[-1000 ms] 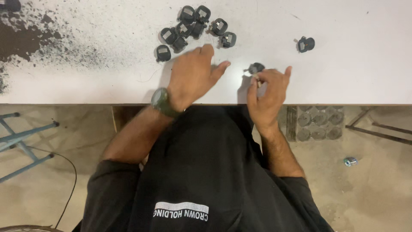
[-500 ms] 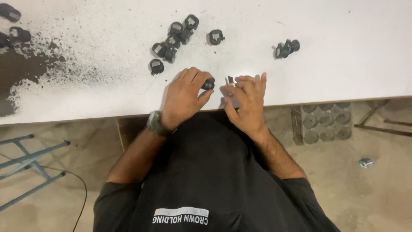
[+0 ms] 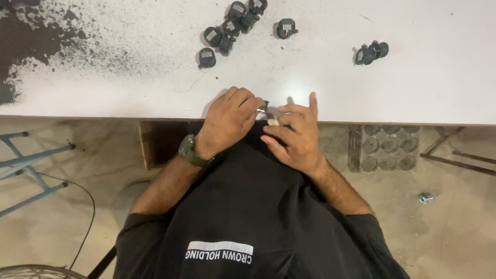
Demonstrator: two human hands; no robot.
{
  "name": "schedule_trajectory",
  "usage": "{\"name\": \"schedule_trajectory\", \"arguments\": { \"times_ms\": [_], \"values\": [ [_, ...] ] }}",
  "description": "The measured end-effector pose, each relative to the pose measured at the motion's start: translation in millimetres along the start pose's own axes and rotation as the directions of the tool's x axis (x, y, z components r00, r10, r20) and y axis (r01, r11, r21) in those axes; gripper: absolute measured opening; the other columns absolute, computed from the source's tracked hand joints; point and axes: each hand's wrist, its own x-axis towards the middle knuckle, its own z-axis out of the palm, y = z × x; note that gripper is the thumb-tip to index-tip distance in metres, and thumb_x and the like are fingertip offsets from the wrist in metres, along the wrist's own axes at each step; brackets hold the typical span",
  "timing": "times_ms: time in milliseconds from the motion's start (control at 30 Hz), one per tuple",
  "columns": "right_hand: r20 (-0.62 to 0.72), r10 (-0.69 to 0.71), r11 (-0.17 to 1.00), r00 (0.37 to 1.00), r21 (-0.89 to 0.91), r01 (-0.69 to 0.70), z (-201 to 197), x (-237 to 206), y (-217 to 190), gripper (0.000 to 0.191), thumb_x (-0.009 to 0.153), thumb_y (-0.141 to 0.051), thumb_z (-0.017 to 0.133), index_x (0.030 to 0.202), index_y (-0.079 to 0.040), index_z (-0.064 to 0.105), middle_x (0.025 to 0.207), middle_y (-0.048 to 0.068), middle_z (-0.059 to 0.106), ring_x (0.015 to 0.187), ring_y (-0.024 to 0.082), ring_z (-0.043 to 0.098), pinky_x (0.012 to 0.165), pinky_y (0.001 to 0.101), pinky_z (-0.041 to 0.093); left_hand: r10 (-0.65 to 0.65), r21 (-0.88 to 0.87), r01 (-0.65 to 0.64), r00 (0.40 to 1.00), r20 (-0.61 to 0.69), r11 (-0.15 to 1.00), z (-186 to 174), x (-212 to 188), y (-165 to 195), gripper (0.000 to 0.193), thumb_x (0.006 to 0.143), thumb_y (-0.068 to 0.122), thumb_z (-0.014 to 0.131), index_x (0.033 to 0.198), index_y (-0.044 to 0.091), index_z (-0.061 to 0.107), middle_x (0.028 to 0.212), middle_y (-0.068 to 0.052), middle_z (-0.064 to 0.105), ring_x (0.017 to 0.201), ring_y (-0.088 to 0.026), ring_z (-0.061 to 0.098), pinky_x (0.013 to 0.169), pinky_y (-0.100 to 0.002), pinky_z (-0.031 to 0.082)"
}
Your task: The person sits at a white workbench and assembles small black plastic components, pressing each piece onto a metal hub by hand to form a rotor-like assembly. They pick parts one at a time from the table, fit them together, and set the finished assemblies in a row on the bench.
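Right at the near edge of the white table (image 3: 413, 93), between the person's two hands, sits a small dark part (image 3: 264, 107), mostly hidden by fingers. The left hand (image 3: 227, 121) is curled over it, knuckles up, fingertips pinched together on the dark piece, wrist bent slightly inward with a dark wristwatch (image 3: 187, 150) showing on the forearm. The right hand (image 3: 294, 137) meets it from the other side: thumb and forefinger are pressed together on a small pale piece (image 3: 273, 122) just beside the dark part, while the little finger sticks up and the remaining fingers fan loosely toward the body. Whether the pale piece and the dark part touch I cannot tell; the fingers cover the join.

Both forearms angle in from a black shirt (image 3: 243, 206), elbows spread wide.

Farther up the table lies a loose cluster of black parts (image 3: 227, 28), some touching one another, with one single black part (image 3: 285, 28) a little to its right. Well apart, toward the right, lies a pair of black parts (image 3: 371, 52) lying against each other. Dark powdery grime (image 3: 31, 46) stains the table's far left corner. On the floor under the table edge on the right stands a grey moulded tray (image 3: 385, 147) with round pockets, and on the left a blue metal frame (image 3: 31, 165).
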Motion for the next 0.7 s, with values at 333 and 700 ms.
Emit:
{"name": "schedule_trajectory", "arguments": {
  "times_ms": [333,700],
  "values": [
    [0.069,0.196,0.964,0.978,-0.198,-0.179,12.3,12.9,14.2,0.048,0.079,-0.020,0.090,0.123,-0.009,0.072,0.119,0.008,0.056,0.132,0.032,0.050,0.127,0.0669,0.012,0.034,-0.064,-0.029,0.997,0.070,0.998,-11.3,7.5,4.1,0.036,0.079,0.018,0.086,0.113,0.013,0.074,0.116,-0.005,0.062,0.106,-0.025,0.061,0.089,-0.041,0.051],
    [-0.125,0.215,0.956,0.969,-0.175,-0.235,29.3,6.0,16.6,0.036,0.078,-0.017,0.089,0.106,-0.006,0.070,0.110,0.010,0.056,0.121,0.033,0.054,0.125,0.0670,0.016,0.070,0.049,-0.073,0.996,0.050,0.996,-15.3,-13.6,4.8,0.017,0.081,0.013,0.085,0.093,0.010,0.074,0.146,-0.009,0.057,0.142,-0.030,0.049,0.115,-0.050,0.040]
  ]
}}
